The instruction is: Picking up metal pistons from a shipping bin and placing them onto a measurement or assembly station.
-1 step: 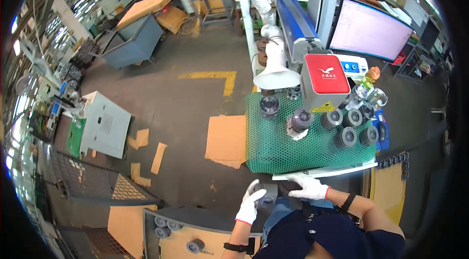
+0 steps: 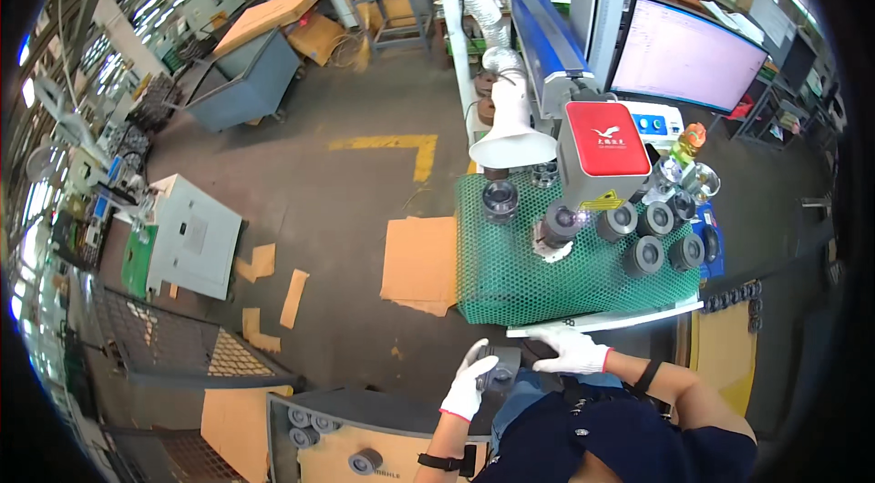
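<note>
Head view, and the left hand (image 2: pixel 467 385) has its gloved fingers gripping a dark grey cylinder (image 2: pixel 503 368), right by the person's lap, near the green-matted desk (image 2: pixel 519 287); the right hand (image 2: pixel 574 353) hovers alongside, fingers open.

The hands (image 2: pixel 574 352) were covered in matt white cloth, and the grey cylinder (image 2: pixel 507 357) looked like smooth metal with a dull sheen. On the surface (image 2: pixel 611 322), the green mat (image 2: pixel 583 293) was rough, plastic-looking mesh, while the red cover (image 2: pixel 609 153) was smooth and glossy. The funnel (image 2: pixel 512 148) resembled smooth white plastic, the brown sheet (image 2: pixel 417 260) matt cardboard.
</note>
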`<state>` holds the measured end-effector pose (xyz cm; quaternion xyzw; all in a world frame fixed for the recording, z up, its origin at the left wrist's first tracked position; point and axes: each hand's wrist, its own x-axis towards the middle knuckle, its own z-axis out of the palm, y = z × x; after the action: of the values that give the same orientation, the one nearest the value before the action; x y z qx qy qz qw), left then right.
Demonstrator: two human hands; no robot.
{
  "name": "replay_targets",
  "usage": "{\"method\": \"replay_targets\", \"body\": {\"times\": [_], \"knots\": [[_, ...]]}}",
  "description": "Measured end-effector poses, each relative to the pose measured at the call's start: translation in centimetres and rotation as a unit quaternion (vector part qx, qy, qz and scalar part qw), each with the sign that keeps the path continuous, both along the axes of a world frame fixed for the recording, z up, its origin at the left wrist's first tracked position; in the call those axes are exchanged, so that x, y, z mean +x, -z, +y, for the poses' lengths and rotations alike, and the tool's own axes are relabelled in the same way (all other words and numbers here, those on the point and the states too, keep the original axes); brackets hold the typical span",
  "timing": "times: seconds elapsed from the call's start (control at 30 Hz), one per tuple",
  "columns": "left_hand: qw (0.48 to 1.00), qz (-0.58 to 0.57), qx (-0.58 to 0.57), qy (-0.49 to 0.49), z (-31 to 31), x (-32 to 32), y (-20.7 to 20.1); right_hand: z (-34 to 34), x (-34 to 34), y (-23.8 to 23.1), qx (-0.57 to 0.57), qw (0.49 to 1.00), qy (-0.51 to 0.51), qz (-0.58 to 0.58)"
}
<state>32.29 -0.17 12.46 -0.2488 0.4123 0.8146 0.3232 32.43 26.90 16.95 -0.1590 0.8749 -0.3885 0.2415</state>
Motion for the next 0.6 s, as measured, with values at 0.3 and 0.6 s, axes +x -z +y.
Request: {"method": "replay_targets", "body": {"times": [0.3, 0.6], "knots": [[0.959, -0.111, 0.253, 0.057, 0.0, -2.5, 3.8, -2.8, -4.3, 0.3, -0.001, 1.000, 0.025, 0.009], [0.991, 0.052, 0.101, -0.073, 1.6, -4.7, 2.4, -2.7, -18.6, 6.5, -0.105, 0.888, 0.410, -0.181]]}}
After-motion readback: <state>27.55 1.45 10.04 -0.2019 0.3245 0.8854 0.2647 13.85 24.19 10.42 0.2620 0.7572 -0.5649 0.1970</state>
